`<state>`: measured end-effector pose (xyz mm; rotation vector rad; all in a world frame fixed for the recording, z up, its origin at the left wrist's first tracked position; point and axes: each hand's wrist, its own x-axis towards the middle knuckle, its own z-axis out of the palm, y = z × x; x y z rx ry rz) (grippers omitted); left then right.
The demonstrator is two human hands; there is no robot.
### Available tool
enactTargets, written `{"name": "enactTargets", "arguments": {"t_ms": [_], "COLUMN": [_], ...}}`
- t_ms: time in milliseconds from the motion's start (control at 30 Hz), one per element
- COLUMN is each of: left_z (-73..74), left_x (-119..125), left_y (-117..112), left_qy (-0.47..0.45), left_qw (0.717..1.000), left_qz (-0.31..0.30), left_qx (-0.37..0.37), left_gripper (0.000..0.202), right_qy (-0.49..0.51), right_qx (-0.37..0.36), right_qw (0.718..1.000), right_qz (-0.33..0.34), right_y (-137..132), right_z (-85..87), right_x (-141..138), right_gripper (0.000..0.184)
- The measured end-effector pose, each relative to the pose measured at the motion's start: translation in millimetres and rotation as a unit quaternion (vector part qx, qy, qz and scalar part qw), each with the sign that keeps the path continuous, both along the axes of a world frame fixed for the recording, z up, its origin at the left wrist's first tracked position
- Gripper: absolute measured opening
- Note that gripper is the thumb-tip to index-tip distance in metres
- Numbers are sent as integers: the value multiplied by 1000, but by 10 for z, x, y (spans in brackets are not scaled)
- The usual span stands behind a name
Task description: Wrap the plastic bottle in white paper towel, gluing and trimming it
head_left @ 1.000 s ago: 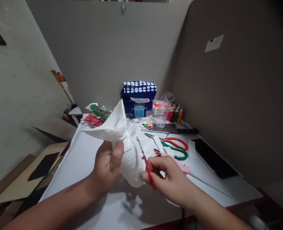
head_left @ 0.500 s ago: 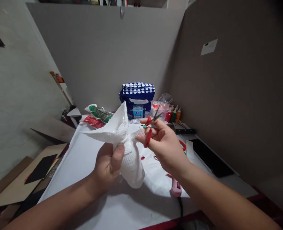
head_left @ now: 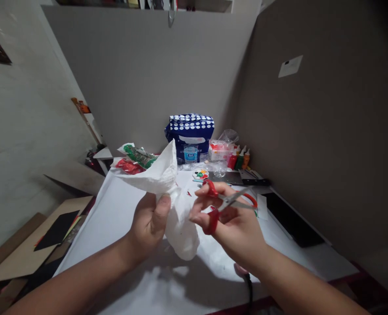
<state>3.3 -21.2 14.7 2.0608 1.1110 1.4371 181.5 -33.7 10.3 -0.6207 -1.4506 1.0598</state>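
My left hand (head_left: 149, 223) is closed round the neck of a white paper-towel bundle (head_left: 167, 192); its top flares out above my thumb and a rounded bulge hangs below. My right hand (head_left: 233, 223) grips small red-handled scissors (head_left: 222, 203), fingers through the loops, blades pointing right, away from the bundle. Both hands hover above the white table sheet (head_left: 115, 218), close to each other.
At the back stand a blue dotted pack (head_left: 190, 131), a small water bottle (head_left: 190, 154), paint bottles (head_left: 240, 158) and red and green packets (head_left: 135, 159). Larger scissors (head_left: 251, 200), a dark ruler (head_left: 227, 177), a black slab (head_left: 292, 214) and a pink tool (head_left: 241, 269) lie right. Cardboard (head_left: 26, 249) sits left.
My right hand picked the small scissors off the table, lifted them up by the bundle's neck, then lowered them with the blades turned to the right. The left hand kept holding the bundle.
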Motion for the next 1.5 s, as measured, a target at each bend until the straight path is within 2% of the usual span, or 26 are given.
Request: {"name": "enactTargets", "arguments": {"t_ms": [100, 133, 200, 300, 333, 400, 600, 700, 800, 967, 1067, 1200, 1367, 1500], "left_z": [-35, -45, -62, -77, -80, -85, -99, -102, -95, -96, -106, -102, -86, -79], "left_x": [2, 5, 11, 10, 7, -2, -14, -12, -16, -14, -9, -7, -8, -2], "left_y": [34, 44, 56, 40, 26, -6, -39, -22, -19, -25, -33, -53, -55, -49], "left_qy": [-21, -28, -33, -32, -29, -17, 9, -9, -11, -14, -15, -8, -3, -5], "left_qw": [1000, 999, 999, 999, 998, 998, 998, 999, 1000, 999, 999, 999, 1000, 1000], "left_qz": [16, 20, 25, 42, 47, 56, 57, 40, 19, 22, 28, 27, 13, 15], "left_qx": [-15, -15, -7, -6, -8, -12, 14, 8, -9, 21, 27, 20, -10, 6], "left_gripper": [43, 42, 40, 39, 39, 39, 39, 35, 39, 40, 39, 41, 43, 41], "right_qy": [-26, -41, -88, -161, -171, -177, -144, -113, -144, -272, -301, -330, -405, -426], "right_qx": [-30, -35, -52, -107, -129, -170, -219, -202, -174, -155, -144, -115, -45, -22], "right_qw": [998, 997, 995, 965, 955, 944, 952, 969, 973, 945, 937, 935, 913, 904], "right_qz": [-55, -52, 22, 178, 206, 219, 157, 91, 52, 98, 102, 64, -6, -22], "right_y": [-107, -162, -285, -442, -470, -483, -305, -220, -241, -442, -473, -363, -234, -186], "right_z": [-89, -112, -133, -108, -90, -51, -50, -94, -116, -124, -111, -88, -72, -45], "right_x": [148, 180, 197, 106, 56, -50, -180, -118, -36, 35, 40, 43, 92, 122], "right_gripper": [19, 14, 12, 15, 16, 17, 28, 27, 27, 22, 24, 29, 33, 33]}}
